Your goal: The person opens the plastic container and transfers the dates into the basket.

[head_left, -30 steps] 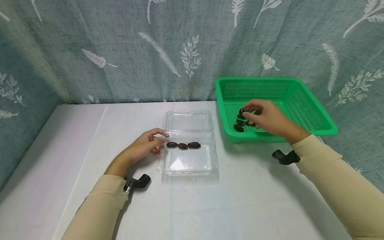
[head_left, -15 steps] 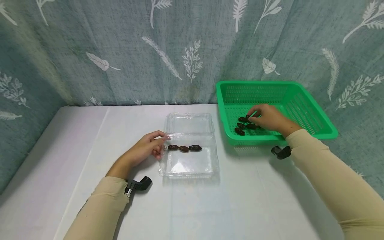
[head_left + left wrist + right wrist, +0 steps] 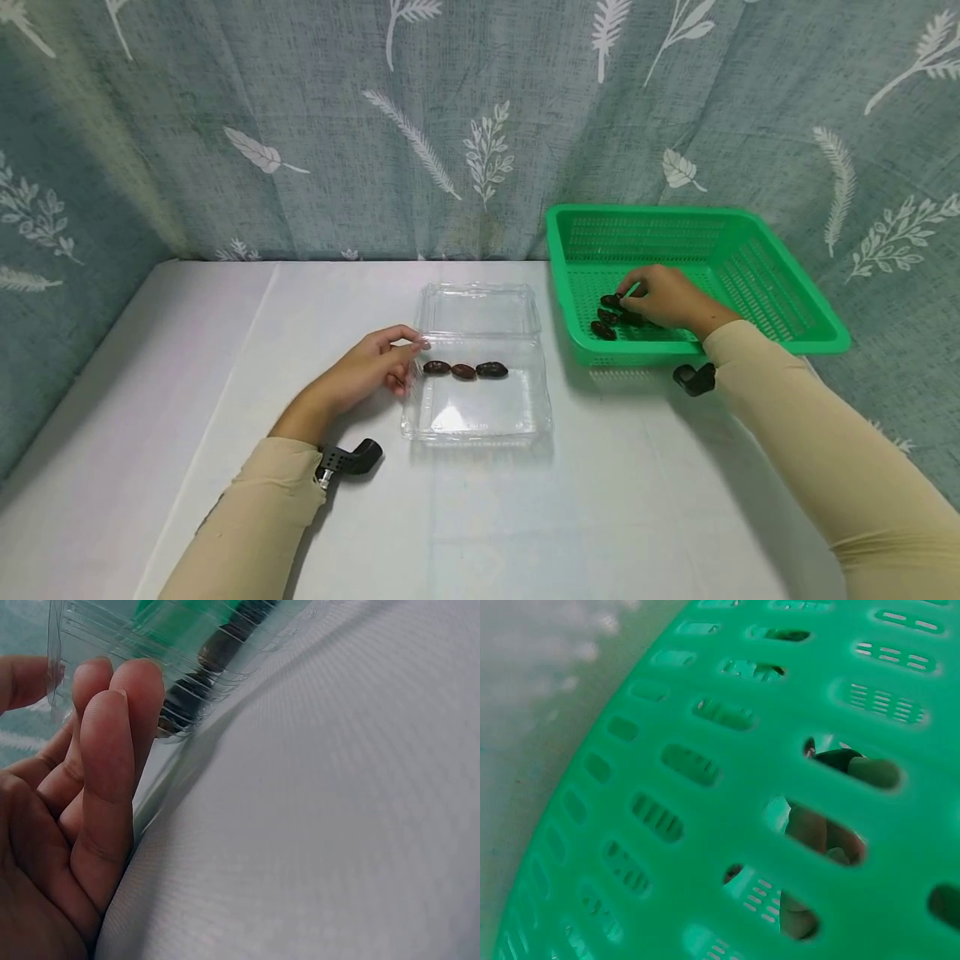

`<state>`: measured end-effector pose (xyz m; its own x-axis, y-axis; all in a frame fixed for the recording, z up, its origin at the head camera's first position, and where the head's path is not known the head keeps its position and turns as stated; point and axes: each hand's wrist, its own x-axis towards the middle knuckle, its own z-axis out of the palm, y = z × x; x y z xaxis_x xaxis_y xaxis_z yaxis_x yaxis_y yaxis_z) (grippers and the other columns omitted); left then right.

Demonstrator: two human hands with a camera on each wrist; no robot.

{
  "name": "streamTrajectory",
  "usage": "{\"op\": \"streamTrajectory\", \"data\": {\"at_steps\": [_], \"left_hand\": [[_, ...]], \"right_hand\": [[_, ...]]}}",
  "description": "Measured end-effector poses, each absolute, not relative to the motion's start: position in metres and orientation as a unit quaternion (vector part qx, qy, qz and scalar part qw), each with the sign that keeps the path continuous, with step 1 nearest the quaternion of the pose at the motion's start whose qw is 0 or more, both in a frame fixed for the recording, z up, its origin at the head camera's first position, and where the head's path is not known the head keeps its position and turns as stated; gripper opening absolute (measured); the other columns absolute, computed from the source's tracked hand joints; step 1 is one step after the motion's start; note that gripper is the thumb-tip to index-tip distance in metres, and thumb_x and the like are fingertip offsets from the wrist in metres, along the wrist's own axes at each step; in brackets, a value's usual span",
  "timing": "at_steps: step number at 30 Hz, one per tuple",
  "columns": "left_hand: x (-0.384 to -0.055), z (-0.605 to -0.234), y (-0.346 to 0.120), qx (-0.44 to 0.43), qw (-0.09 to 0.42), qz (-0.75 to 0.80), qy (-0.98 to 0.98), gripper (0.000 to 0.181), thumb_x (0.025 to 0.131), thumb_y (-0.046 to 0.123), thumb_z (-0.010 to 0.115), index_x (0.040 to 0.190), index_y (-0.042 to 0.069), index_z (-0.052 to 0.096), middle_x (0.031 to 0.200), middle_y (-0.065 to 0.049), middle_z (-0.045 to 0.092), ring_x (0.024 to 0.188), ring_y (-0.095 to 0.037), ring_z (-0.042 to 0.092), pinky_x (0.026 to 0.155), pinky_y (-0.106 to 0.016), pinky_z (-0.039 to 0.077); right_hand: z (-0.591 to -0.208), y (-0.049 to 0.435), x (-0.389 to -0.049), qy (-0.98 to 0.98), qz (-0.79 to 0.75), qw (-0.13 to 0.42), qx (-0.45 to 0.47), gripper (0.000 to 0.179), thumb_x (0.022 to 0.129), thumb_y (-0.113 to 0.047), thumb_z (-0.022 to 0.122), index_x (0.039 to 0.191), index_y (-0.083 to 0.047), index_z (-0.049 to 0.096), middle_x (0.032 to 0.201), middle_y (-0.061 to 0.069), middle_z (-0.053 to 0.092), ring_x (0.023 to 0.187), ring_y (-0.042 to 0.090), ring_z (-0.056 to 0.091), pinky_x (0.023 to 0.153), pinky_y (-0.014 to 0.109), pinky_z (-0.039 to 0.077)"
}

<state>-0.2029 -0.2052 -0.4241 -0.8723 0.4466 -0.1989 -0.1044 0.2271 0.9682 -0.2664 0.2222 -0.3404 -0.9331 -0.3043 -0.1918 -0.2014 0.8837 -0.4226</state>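
My left hand (image 3: 372, 368) is at the left rim of a clear plastic clamshell box (image 3: 480, 408), thumb and forefinger pinching its edge. In the left wrist view, the other fingers (image 3: 109, 757) are bent beside the box wall. A row of three dark brown dates (image 3: 463, 372) lies across the open box. Inside the green basket (image 3: 813, 329), my right hand (image 3: 667, 296) reaches down, its thumb and forefinger pinching a date that is mostly hidden. Several other dates (image 3: 603, 331) lie around its fingertips. In the right wrist view, the basket wall (image 3: 727, 787) covers most of the hand.
A white cloth covers the table (image 3: 480, 517). Behind it hangs a grey-green curtain (image 3: 322, 167) with white leaf prints. The basket's raised walls surround the right hand. The box lid (image 3: 477, 308) lies folded back, toward the curtain.
My right hand has moved down and slightly right among the dates in the basket, lowering the date it held. The left hand stays on the box rim. The head view has shifted slightly.
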Motion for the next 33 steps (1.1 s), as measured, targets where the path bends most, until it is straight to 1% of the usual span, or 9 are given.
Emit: {"op": "streamTrajectory", "data": {"at_steps": [4, 9, 14, 16, 18, 21, 25, 27, 33], "left_hand": [[-0.204, -0.422, -0.205, 0.115, 0.221, 0.61, 0.752, 0.033, 0.105, 0.019, 0.045, 0.13, -0.002, 0.05, 0.069, -0.001, 0.051, 0.056, -0.01, 0.057, 0.057, -0.024, 0.055], [-0.205, -0.421, -0.204, 0.116, 0.225, 0.604, 0.755, 0.034, 0.105, 0.021, 0.045, 0.13, -0.002, 0.05, 0.071, -0.001, 0.051, 0.057, -0.01, 0.058, 0.059, -0.024, 0.056], [-0.207, -0.419, -0.204, 0.11, 0.227, 0.603, 0.757, 0.034, 0.105, 0.021, 0.046, 0.129, -0.002, 0.051, 0.071, -0.002, 0.052, 0.058, -0.011, 0.058, 0.059, -0.025, 0.056], [-0.208, -0.419, -0.204, 0.107, 0.228, 0.604, 0.756, 0.034, 0.104, 0.021, 0.046, 0.129, -0.002, 0.051, 0.07, -0.002, 0.053, 0.057, -0.011, 0.058, 0.059, -0.025, 0.056], [-0.207, -0.419, -0.204, 0.106, 0.23, 0.602, 0.758, 0.035, 0.104, 0.021, 0.047, 0.13, -0.002, 0.051, 0.069, -0.001, 0.053, 0.057, -0.011, 0.058, 0.059, -0.025, 0.056], [-0.206, -0.418, -0.204, 0.108, 0.233, 0.6, 0.758, 0.035, 0.105, 0.021, 0.048, 0.131, -0.003, 0.05, 0.068, -0.001, 0.054, 0.057, -0.011, 0.059, 0.059, -0.025, 0.057], [-0.205, -0.418, -0.204, 0.112, 0.228, 0.603, 0.756, 0.036, 0.104, 0.023, 0.05, 0.13, -0.003, 0.05, 0.066, 0.0, 0.055, 0.056, -0.01, 0.059, 0.059, -0.025, 0.057], [-0.205, -0.418, -0.205, 0.112, 0.226, 0.606, 0.755, 0.037, 0.104, 0.024, 0.05, 0.131, -0.002, 0.05, 0.065, 0.0, 0.055, 0.055, -0.01, 0.059, 0.058, -0.025, 0.057], [-0.203, -0.419, -0.204, 0.108, 0.234, 0.606, 0.752, 0.036, 0.105, 0.022, 0.049, 0.131, -0.003, 0.049, 0.067, 0.001, 0.054, 0.055, -0.01, 0.059, 0.058, -0.025, 0.057]], "right_hand": [[-0.341, 0.224, -0.268, 0.963, -0.202, 0.124, -0.131, 0.027, 0.099, -0.013, 0.06, 0.122, 0.0, 0.066, 0.114, 0.027, 0.067, 0.088, 0.032, 0.068, 0.072, 0.044, 0.057], [-0.339, 0.224, -0.265, 0.962, -0.206, 0.121, -0.13, 0.03, 0.1, -0.014, 0.058, 0.126, 0.0, 0.065, 0.118, 0.029, 0.065, 0.093, 0.035, 0.068, 0.075, 0.045, 0.057], [-0.328, 0.218, -0.255, 0.959, -0.24, 0.052, -0.143, 0.029, 0.101, -0.016, 0.055, 0.124, -0.001, 0.066, 0.119, 0.027, 0.066, 0.086, 0.034, 0.066, 0.065, 0.038, 0.051], [-0.321, 0.212, -0.247, 0.952, -0.269, 0.024, -0.145, 0.027, 0.102, -0.018, 0.056, 0.122, -0.005, 0.068, 0.119, 0.023, 0.067, 0.082, 0.032, 0.065, 0.062, 0.035, 0.048], [-0.315, 0.203, -0.237, 0.942, -0.3, 0.011, -0.15, 0.026, 0.101, -0.021, 0.058, 0.121, -0.01, 0.07, 0.12, 0.017, 0.069, 0.084, 0.026, 0.063, 0.061, 0.033, 0.049], [-0.31, 0.187, -0.221, 0.921, -0.348, 0.019, -0.173, 0.025, 0.1, -0.025, 0.061, 0.12, -0.013, 0.071, 0.118, 0.01, 0.07, 0.081, 0.022, 0.063, 0.061, 0.03, 0.052], [-0.308, 0.166, -0.204, 0.892, -0.401, 0.041, -0.207, 0.024, 0.099, -0.022, 0.063, 0.117, -0.011, 0.071, 0.1, 0.012, 0.07, 0.072, 0.015, 0.061, 0.06, 0.026, 0.052], [-0.31, 0.157, -0.198, 0.881, -0.418, 0.052, -0.216, 0.022, 0.098, -0.02, 0.065, 0.116, -0.011, 0.072, 0.097, 0.01, 0.071, 0.069, 0.012, 0.06, 0.06, 0.026, 0.052], [-0.318, 0.138, -0.184, 0.859, -0.444, 0.078, -0.241, 0.02, 0.097, -0.014, 0.065, 0.115, -0.007, 0.072, 0.106, 0.01, 0.074, 0.082, 0.014, 0.067, 0.073, 0.024, 0.057]]}}
